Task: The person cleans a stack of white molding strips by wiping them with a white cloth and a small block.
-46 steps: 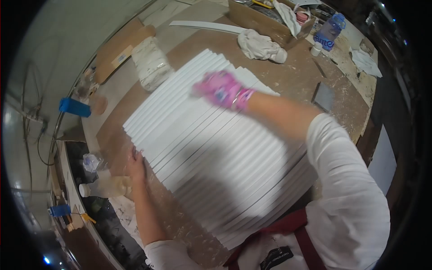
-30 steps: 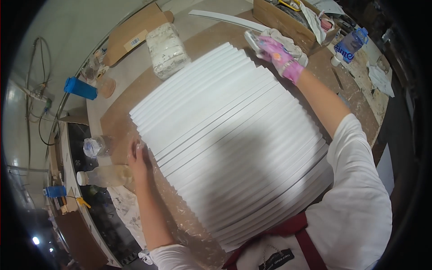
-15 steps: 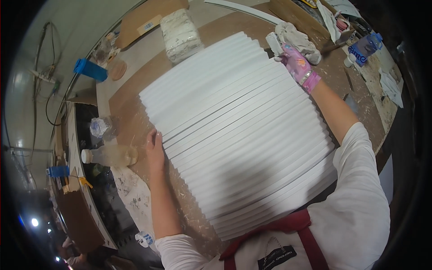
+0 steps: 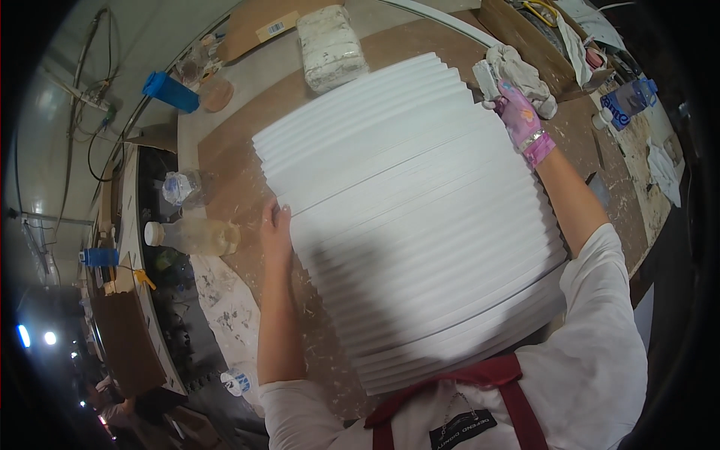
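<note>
Long white ridged strips [image 4: 420, 202] lie side by side in a wide layer in front of me, their ends forming a scalloped edge on both sides. My bare left hand [image 4: 277, 225] rests against the left ends, fingers stretched out and slightly apart, gripping nothing. At the far right corner is my right hand [image 4: 519, 114] in a pink patterned glove. Its thumb and fingers close around the lower end of a small white block-like piece [image 4: 485, 77], beside the strip ends. A crumpled off-white cloth [image 4: 529, 75] lies just beyond that hand.
Beyond the strips on the brown tabletop [image 4: 232, 139] sits a plastic-wrapped white package [image 4: 330, 49]. Bottles stand leftward: a blue one [image 4: 171, 91] and a cloudy one [image 4: 199, 237]. A cardboard box [image 4: 525, 37] and a blue-labelled bottle [image 4: 630, 101] are at far right.
Dark gaps between the middle strips have narrowed, and the strips sit closer together. My view has shifted slightly; both hands stay at the strip ends.
</note>
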Demonstrator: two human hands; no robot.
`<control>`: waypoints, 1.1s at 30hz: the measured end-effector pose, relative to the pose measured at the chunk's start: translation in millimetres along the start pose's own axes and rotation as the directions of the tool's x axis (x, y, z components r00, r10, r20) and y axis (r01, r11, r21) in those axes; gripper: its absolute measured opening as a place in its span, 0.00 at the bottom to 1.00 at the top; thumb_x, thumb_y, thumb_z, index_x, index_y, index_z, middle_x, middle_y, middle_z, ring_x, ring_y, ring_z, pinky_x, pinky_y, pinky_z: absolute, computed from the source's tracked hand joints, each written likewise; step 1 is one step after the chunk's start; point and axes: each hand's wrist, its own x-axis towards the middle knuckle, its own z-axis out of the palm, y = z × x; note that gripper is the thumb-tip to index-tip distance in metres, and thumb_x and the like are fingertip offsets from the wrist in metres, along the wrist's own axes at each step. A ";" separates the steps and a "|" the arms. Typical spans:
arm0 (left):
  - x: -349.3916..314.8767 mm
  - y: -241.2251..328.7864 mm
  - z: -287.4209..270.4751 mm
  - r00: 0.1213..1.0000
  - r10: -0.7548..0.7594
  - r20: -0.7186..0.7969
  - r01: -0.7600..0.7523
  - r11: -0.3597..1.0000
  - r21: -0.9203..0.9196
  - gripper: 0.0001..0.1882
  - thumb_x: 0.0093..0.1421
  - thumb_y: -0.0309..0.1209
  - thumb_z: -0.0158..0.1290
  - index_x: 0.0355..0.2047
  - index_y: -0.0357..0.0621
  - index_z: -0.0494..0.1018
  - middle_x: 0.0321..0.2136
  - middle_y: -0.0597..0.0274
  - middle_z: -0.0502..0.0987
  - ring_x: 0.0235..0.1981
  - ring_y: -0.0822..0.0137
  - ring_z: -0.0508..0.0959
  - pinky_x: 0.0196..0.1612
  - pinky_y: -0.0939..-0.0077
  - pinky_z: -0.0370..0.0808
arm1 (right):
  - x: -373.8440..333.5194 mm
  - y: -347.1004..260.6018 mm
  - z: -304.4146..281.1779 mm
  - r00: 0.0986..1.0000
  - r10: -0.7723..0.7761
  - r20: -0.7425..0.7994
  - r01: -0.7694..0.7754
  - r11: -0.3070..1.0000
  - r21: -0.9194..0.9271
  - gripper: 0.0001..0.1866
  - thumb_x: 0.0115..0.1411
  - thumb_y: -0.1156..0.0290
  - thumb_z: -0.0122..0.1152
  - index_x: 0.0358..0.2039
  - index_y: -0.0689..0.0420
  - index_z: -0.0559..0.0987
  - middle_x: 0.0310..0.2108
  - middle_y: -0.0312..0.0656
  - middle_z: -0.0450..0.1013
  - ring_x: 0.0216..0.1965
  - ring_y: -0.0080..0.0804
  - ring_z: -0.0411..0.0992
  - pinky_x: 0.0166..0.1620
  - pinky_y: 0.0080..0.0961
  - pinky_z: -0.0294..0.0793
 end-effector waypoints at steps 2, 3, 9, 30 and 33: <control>-5.7 -3.6 -1.6 0.999 0.035 -0.010 -0.034 0.999 0.022 0.25 0.66 0.34 0.52 0.59 0.32 0.65 0.54 0.50 0.72 0.55 0.63 0.70 0.59 0.72 0.64 | -10.8 -2.6 0.9 1.000 0.011 0.016 -0.011 1.000 -0.009 0.16 0.67 0.64 0.55 0.51 0.58 0.75 0.40 0.35 0.75 0.38 0.24 0.71 0.42 0.21 0.74; -8.4 -5.7 -2.4 0.999 0.004 -0.041 -0.003 1.000 0.031 0.25 0.65 0.34 0.53 0.59 0.32 0.65 0.53 0.50 0.72 0.54 0.64 0.70 0.59 0.72 0.65 | -15.5 -2.9 0.9 1.000 0.007 0.028 -0.007 1.000 -0.031 0.16 0.67 0.65 0.54 0.52 0.58 0.75 0.41 0.35 0.75 0.38 0.24 0.71 0.41 0.22 0.74; -0.5 -11.0 -6.9 0.989 0.129 -0.068 -0.115 0.978 0.174 0.25 0.64 0.36 0.56 0.55 0.31 0.68 0.44 0.52 0.76 0.48 0.65 0.74 0.54 0.72 0.68 | -7.5 7.3 4.9 0.992 -0.031 -0.121 0.033 0.999 0.010 0.14 0.66 0.65 0.56 0.47 0.60 0.78 0.39 0.36 0.76 0.36 0.25 0.73 0.40 0.22 0.74; -25.2 -0.2 -28.9 0.989 0.108 0.103 -0.090 0.982 -0.168 0.25 0.65 0.29 0.50 0.61 0.33 0.63 0.59 0.49 0.68 0.59 0.61 0.67 0.62 0.69 0.62 | -86.7 10.7 113.9 0.739 -0.120 0.663 0.672 0.045 -0.740 0.22 0.66 0.53 0.53 0.54 0.51 0.73 0.36 0.44 0.74 0.39 0.37 0.73 0.44 0.33 0.75; -17.1 -2.0 -21.0 0.994 0.037 0.103 -0.019 0.985 -0.171 0.27 0.62 0.26 0.53 0.61 0.34 0.63 0.57 0.49 0.68 0.58 0.61 0.66 0.62 0.68 0.61 | -100.0 44.9 182.2 0.522 -0.014 0.853 0.832 -0.212 -0.513 0.20 0.65 0.51 0.51 0.51 0.48 0.76 0.36 0.48 0.74 0.41 0.48 0.72 0.48 0.40 0.72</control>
